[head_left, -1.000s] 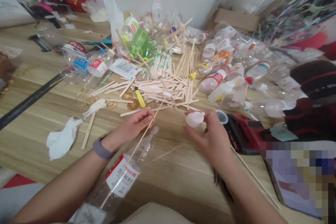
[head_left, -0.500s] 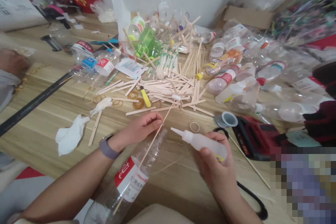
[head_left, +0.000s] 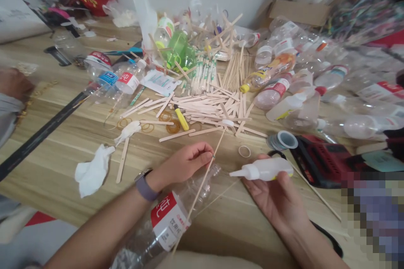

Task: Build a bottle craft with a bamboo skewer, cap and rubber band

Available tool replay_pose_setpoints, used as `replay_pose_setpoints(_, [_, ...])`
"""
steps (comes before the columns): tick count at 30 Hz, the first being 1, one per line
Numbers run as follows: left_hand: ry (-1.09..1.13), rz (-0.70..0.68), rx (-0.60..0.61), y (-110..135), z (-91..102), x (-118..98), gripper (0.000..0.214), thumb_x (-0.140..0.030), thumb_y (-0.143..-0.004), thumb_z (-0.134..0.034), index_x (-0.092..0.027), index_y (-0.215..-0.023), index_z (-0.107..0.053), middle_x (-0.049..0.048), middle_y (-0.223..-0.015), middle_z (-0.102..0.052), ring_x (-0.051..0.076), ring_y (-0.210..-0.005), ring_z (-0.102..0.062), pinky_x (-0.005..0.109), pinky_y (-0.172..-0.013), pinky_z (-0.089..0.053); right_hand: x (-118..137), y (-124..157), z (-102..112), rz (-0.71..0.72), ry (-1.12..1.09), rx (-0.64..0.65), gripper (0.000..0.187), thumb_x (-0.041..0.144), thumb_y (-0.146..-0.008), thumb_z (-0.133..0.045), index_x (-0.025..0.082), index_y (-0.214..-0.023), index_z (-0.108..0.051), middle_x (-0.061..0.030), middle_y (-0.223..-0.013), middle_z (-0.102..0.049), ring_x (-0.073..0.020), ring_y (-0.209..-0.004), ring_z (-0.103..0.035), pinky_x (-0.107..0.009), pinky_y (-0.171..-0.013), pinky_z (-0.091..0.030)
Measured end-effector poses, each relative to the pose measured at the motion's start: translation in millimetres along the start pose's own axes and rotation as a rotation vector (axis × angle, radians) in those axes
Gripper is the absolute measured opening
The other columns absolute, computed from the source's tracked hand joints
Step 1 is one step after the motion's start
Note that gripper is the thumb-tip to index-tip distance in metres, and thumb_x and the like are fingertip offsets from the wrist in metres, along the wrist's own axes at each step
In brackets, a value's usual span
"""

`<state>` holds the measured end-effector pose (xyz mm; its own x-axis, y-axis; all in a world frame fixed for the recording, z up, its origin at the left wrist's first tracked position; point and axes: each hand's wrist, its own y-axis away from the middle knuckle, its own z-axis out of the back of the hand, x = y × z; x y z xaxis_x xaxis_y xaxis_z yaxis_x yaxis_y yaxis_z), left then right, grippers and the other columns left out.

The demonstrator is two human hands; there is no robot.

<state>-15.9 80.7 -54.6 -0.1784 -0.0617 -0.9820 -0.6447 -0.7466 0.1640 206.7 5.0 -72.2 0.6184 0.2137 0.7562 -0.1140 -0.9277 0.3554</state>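
Observation:
My left hand (head_left: 197, 158) is closed, thumb and finger pinching a thin bamboo skewer (head_left: 203, 180). A small green bit shows on the skewer at the fingertips. The skewer runs diagonally over a clear plastic bottle (head_left: 170, 220) with a red and white label, whose neck lies just below that hand. My right hand (head_left: 274, 201) grips a white squeeze glue bottle (head_left: 263, 170), its pointed nozzle aimed left, a short way from the skewer and not touching it. A white bottle cap (head_left: 227, 122) lies by the skewer's far end; whether they are joined I cannot tell.
Flat craft sticks (head_left: 208, 109) spread beyond my hands, beside a yellow-handled tool (head_left: 181, 117). Several empty bottles crowd the right, near a tape roll (head_left: 282, 140) and a red-black power tool (head_left: 315, 162). Crumpled tissue (head_left: 94, 172) lies left. Another person's hand (head_left: 14, 86) is at far left.
The whole view has shifted, with most things now further right. My right hand has turned palm-up more, and the glue bottle lies more level, its nozzle slightly farther from the skewer.

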Motion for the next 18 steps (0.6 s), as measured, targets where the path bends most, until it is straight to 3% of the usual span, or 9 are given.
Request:
replay_pose_setpoints(6, [0.015,0.026,0.075,-1.0,3.8,-0.7,0.025,-0.038,-0.095,-0.045,-0.018,-0.081,-0.051,-0.003,-0.074,-0.052,0.011,-0.065,-0.043,0.024,-0.063,-0.036,2.6,0.2,-5.0,0.088,0.108,0.113,0.038,0.056,-0.06,-0.08,0.033,-0.089,-0.071,-0.001,-0.086,-0.075,-0.0154,-0.063,-0.066,-0.027,-0.053,-0.057])
replay_pose_setpoints(10, [0.03,0.034,0.056,-3.4,3.6,1.6,0.025,-0.039,-0.095,-0.045,-0.018,-0.081,-0.051,-0.0026,-0.072,-0.052,0.011,-0.065,-0.044,0.024,-0.063,-0.037,-0.5,1.8,-2.7,0.104,0.16,0.101,0.039,0.055,-0.063,-0.079,0.035,-0.094,-0.068,-0.0016,-0.09,-0.075,-0.0157,-0.06,-0.064,-0.031,-0.055,-0.056])
replay_pose_setpoints(14, [0.048,0.03,0.036,-3.7,0.3,3.4,0.026,-0.041,-0.094,-0.046,-0.018,-0.083,-0.052,-0.0031,-0.072,-0.051,0.011,-0.063,-0.043,0.024,-0.062,-0.037,-1.5,6.1,1.7,0.116,0.219,0.098,0.037,0.04,-0.067,-0.081,0.033,-0.101,-0.067,-0.0035,-0.097,-0.074,-0.0151,-0.064,-0.065,-0.03,-0.06,-0.056])
replay_pose_setpoints(18, [0.069,0.035,0.053,-2.8,-4.5,5.6,0.027,-0.042,-0.095,-0.046,-0.018,-0.084,-0.052,-0.0042,-0.071,-0.05,0.01,-0.06,-0.041,0.023,-0.058,-0.034,6.1,11.8,-1.5,0.239,0.348,0.077,0.031,0.035,-0.069,-0.079,0.028,-0.097,-0.066,-0.0079,-0.101,-0.072,-0.0164,-0.061,-0.064,-0.032,-0.057,-0.056])
